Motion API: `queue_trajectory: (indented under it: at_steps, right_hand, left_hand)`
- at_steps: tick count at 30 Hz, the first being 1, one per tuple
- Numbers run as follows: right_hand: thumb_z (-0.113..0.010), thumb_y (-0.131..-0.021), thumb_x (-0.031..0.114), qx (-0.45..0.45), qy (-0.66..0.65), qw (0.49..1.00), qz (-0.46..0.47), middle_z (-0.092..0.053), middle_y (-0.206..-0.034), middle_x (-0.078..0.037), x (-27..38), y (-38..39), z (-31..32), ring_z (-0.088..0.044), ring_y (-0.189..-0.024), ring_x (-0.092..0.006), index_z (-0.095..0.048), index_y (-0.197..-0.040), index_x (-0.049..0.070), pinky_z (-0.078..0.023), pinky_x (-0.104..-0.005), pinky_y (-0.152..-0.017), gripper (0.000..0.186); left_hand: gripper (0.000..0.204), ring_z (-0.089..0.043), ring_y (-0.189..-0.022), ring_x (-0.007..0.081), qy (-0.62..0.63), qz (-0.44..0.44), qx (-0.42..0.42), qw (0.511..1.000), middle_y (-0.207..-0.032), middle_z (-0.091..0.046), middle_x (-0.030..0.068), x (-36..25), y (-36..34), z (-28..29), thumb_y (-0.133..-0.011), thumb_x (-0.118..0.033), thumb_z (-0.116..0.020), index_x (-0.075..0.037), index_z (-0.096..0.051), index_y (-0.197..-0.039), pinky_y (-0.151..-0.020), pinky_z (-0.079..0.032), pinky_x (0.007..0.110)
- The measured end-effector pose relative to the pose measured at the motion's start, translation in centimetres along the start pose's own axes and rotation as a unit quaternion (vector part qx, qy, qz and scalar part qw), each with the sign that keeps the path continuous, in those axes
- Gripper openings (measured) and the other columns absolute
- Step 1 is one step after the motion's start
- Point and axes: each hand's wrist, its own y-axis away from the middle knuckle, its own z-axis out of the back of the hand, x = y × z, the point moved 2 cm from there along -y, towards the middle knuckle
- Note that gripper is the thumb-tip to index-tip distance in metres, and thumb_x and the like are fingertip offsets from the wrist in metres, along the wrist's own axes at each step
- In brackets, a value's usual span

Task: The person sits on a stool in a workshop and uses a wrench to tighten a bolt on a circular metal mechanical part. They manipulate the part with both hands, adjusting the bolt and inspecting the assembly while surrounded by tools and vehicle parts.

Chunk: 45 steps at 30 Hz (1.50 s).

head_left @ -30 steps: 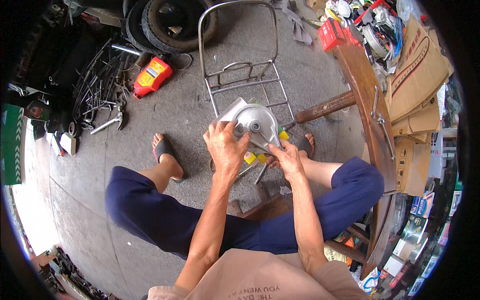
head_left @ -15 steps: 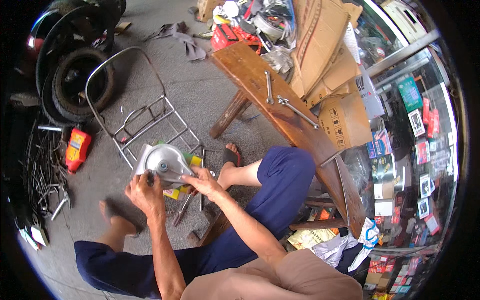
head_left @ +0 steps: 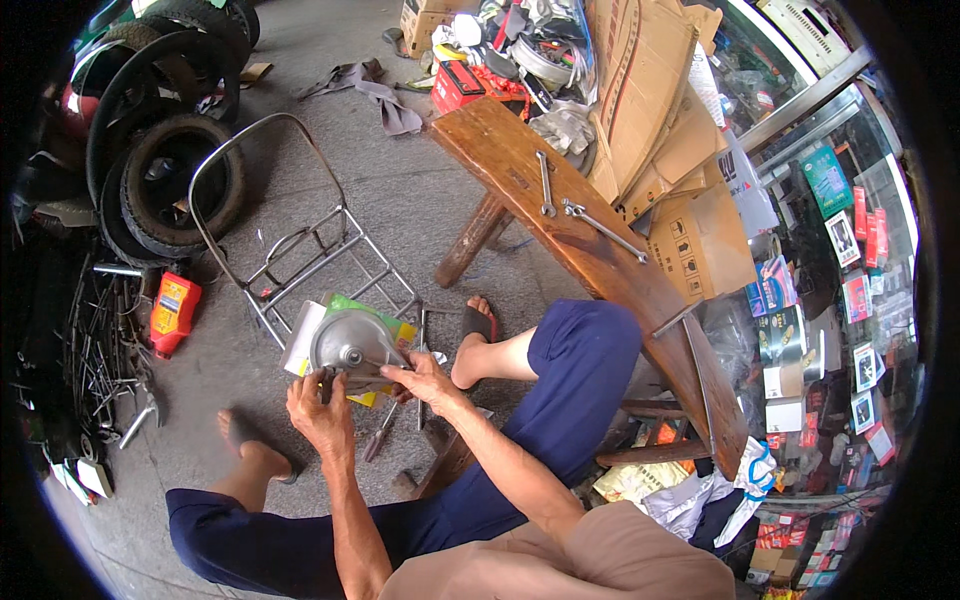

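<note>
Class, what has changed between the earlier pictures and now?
The view has swung to the person's right since the first picture: the wooden bench sits further left in frame, and more of the glass case shows. The left hand and right hand stay on the metal disc; nothing was visibly let go. The wrenches and metal rack stayed put.

Round metal part (head_left: 330, 338): silver-grey | person's trousers (head_left: 580, 365): plain navy | shirt (head_left: 600, 560): beige | bottle (head_left: 175, 318), 9 o'clock: red, yellow label (head_left: 173, 298) | bench (head_left: 572, 246), 2 o'clock: brown | cardboard (head_left: 650, 100), 1 o'clock: tan
</note>
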Motion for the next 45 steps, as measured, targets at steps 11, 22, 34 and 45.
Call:
queue_trajectory:
  at_steps: [11, 22, 34, 45]
  right_hand:
    - [-0.064, -0.091, 0.040, -0.120, 0.327, 0.928, 0.130, -0.063, -0.113, -0.028, 0.3, 0.3, -0.7, -0.063, -0.105, -0.0438, -0.051, -0.125, -0.003, -0.049, -0.0485, -0.089, 0.056]
    - [-0.058, -0.096, 0.036, -0.171, 0.514, 0.808, 0.230, -0.061, -0.107, -0.023, 3.8, -0.3, -3.3, -0.063, -0.097, -0.0399, -0.060, -0.117, -0.004, -0.051, -0.0480, -0.079, 0.046]
    - [-0.062, -0.094, 0.031, -0.139, 0.483, 0.848, 0.168, -0.059, -0.113, -0.022, 6.0, 1.7, -1.2, -0.064, -0.096, -0.0376, -0.056, -0.121, -0.003, -0.053, -0.0471, -0.082, 0.043]
    - [-0.060, -0.089, 0.010, -0.502, 0.529, 0.598, 0.333, -0.066, -0.102, -0.020, 23.1, 10.2, 16.7, -0.063, -0.096, -0.0367, -0.066, -0.108, 0.000, -0.050, -0.0448, -0.085, 0.022]
  left_hand:
    - [0.020, -0.066, -0.077, 0.0223, 0.158, 0.143, -0.005, 0.977, -0.083, -0.070, 0.0122, 2.0, 0.3, -0.4, -0.077, -0.015, -0.080, 0.001, -0.074, -0.089, -0.074, -0.051, 0.035]
    - [0.019, -0.061, -0.071, 0.0088, 0.289, 0.207, 0.024, 0.934, -0.080, -0.072, 0.0076, 4.1, -2.6, -1.0, -0.088, -0.011, -0.073, 0.006, -0.072, -0.097, -0.064, -0.049, 0.024]
    - [0.029, -0.065, -0.094, 0.0184, 0.343, 0.232, -0.018, 0.910, -0.103, -0.070, 0.0138, 4.2, -1.5, -0.5, -0.089, -0.007, -0.067, 0.010, -0.065, -0.113, -0.084, -0.051, 0.030]
    - [0.046, -0.061, -0.109, 0.0212, 0.331, 0.265, -0.041, 0.905, -0.118, -0.065, 0.0151, 6.5, -1.0, 1.3, -0.084, -0.009, -0.074, 0.004, -0.057, -0.125, -0.098, -0.046, 0.033]
